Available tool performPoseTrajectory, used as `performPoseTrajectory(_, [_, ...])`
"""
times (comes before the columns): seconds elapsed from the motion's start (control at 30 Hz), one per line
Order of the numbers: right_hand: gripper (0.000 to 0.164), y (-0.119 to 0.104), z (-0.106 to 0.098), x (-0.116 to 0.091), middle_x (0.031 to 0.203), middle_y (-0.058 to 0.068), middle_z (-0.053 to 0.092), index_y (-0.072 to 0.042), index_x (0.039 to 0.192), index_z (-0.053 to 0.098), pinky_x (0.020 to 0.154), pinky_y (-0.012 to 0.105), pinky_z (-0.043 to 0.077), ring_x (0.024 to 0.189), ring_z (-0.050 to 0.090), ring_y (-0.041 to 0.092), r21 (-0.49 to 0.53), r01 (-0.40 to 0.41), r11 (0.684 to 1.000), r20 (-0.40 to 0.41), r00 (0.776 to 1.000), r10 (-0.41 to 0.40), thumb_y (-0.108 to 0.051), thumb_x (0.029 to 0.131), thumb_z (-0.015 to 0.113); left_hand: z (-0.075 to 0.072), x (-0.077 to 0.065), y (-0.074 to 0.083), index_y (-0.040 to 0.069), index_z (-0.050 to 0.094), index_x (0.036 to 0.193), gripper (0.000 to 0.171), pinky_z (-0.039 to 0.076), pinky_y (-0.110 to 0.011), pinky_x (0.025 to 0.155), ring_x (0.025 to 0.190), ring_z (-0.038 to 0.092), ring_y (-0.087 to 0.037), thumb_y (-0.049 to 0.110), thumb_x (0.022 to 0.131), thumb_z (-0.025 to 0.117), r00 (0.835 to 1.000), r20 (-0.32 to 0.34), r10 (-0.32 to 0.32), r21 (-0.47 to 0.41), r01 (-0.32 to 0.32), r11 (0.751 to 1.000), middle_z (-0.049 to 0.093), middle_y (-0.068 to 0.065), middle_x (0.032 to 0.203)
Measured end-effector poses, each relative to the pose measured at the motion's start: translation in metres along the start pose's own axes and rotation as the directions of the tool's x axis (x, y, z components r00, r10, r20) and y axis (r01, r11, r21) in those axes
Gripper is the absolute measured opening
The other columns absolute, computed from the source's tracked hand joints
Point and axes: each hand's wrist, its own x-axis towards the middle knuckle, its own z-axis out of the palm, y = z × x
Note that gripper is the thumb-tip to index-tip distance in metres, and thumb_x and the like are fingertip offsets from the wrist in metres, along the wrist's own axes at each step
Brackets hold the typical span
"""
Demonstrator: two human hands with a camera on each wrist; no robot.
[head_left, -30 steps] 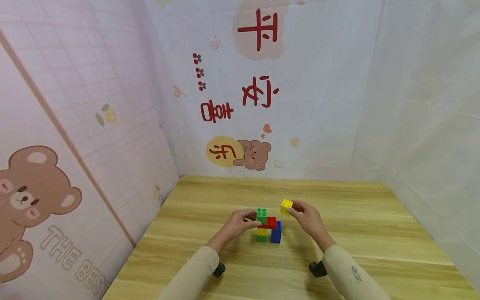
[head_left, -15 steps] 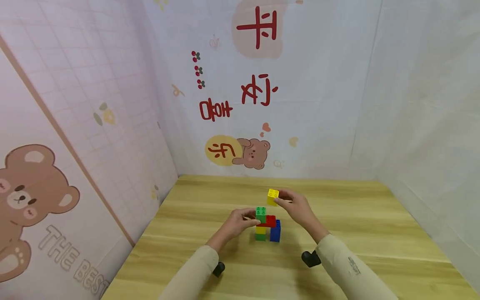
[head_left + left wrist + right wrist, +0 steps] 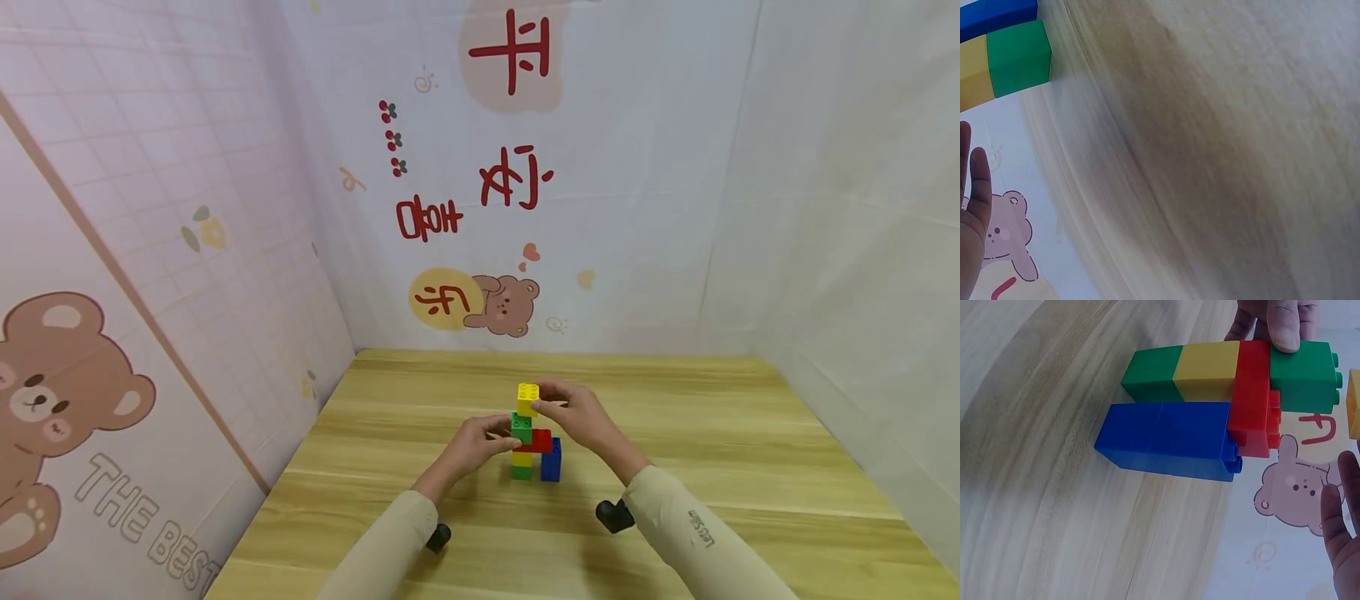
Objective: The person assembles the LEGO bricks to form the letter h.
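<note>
A small structure of toy building blocks stands on the wooden table. Its left column has a green block (image 3: 1154, 374) at the bottom and a yellow block (image 3: 1207, 369) above. A red block (image 3: 1251, 400) bridges from there to a blue column (image 3: 1166, 434) on the right. Atop the red block's left end sits an upper green block (image 3: 521, 428), which my left hand (image 3: 476, 446) pinches between thumb and fingers. My right hand (image 3: 576, 410) pinches another yellow block (image 3: 528, 400) just above that green block; in the right wrist view a gap shows between the two.
The wooden table (image 3: 675, 433) extends around the structure. Printed cloth walls (image 3: 637, 208) rise at the back and sides. A black wrist-worn piece (image 3: 615, 516) hangs under the right sleeve, and a similar black piece (image 3: 438, 537) under the left.
My right hand has carried the yellow block leftward, from right of the structure to just over the upper green block. The left hand keeps its hold on the green block.
</note>
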Motion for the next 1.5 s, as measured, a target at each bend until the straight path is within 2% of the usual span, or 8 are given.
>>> performPoseTrajectory(0.2, [0.039,-0.002,0.007,0.000,0.117,0.005,0.068,-0.007,0.131,0.063,0.093,0.044,0.052,0.106,0.063,0.024,-0.002,-0.013,1.000,0.035,0.999,0.013,-0.024,0.097,0.067,-0.003,-0.002,-0.002,0.023,0.070,0.125,0.032,0.049,-0.041,0.092,0.103,0.060,-0.017,0.030,0.094,0.070,1.000,0.004,0.005,0.007,-0.005,1.000,0.070,0.009,0.110])
performPoseTrajectory(0.27, [0.039,-0.003,0.008,0.000,0.118,0.006,0.067,-0.006,0.132,0.062,0.092,0.045,0.052,0.107,0.063,0.026,-0.004,-0.010,1.000,0.039,0.999,0.010,-0.024,0.097,0.067,-0.004,0.000,-0.006,0.026,0.069,0.126,0.033,0.049,-0.039,0.091,0.102,0.060,-0.014,0.033,0.094,0.070,1.000,0.009,0.009,0.012,-0.009,1.000,0.070,0.011,0.110])
performPoseTrajectory(0.6, [0.036,-0.003,0.012,-0.003,0.117,0.003,0.068,-0.012,0.129,0.065,0.089,0.044,0.054,0.105,0.064,0.026,0.011,-0.054,0.999,0.062,0.997,0.053,-0.025,0.096,0.068,-0.004,0.000,-0.007,0.022,0.069,0.127,0.034,0.050,-0.038,0.091,0.103,0.060,-0.014,0.032,0.094,0.070,1.000,0.017,0.016,0.009,-0.016,1.000,0.070,0.010,0.111])
performPoseTrajectory(0.97, [0.039,-0.002,0.016,-0.001,0.114,0.002,0.069,-0.010,0.129,0.065,0.093,0.045,0.052,0.103,0.065,0.022,-0.015,-0.047,0.999,0.035,0.998,0.048,-0.026,0.093,0.071,-0.003,0.001,-0.007,0.021,0.070,0.123,0.029,0.050,-0.041,0.092,0.103,0.061,-0.017,0.028,0.094,0.070,0.999,0.008,0.043,0.006,-0.043,0.999,0.070,0.007,0.111])
performPoseTrajectory(1.23, [0.038,-0.004,0.016,-0.003,0.112,0.001,0.069,-0.009,0.129,0.066,0.088,0.043,0.054,0.100,0.064,0.023,-0.033,-0.070,0.997,0.017,0.997,0.071,-0.021,0.093,0.071,-0.001,0.001,-0.009,0.023,0.069,0.125,0.032,0.049,-0.041,0.091,0.103,0.061,-0.016,0.031,0.094,0.070,0.999,0.004,0.047,0.005,-0.047,0.999,0.070,0.008,0.112])
performPoseTrajectory(1.5, [0.037,-0.001,0.019,-0.003,0.113,0.000,0.069,-0.011,0.127,0.066,0.092,0.045,0.052,0.106,0.063,0.023,-0.050,-0.037,0.998,0.023,0.999,0.038,-0.020,0.092,0.072,-0.002,0.001,-0.009,0.025,0.069,0.125,0.031,0.049,-0.042,0.091,0.102,0.061,-0.016,0.028,0.094,0.070,0.999,0.010,0.053,-0.009,-0.053,0.999,0.070,0.009,0.112])
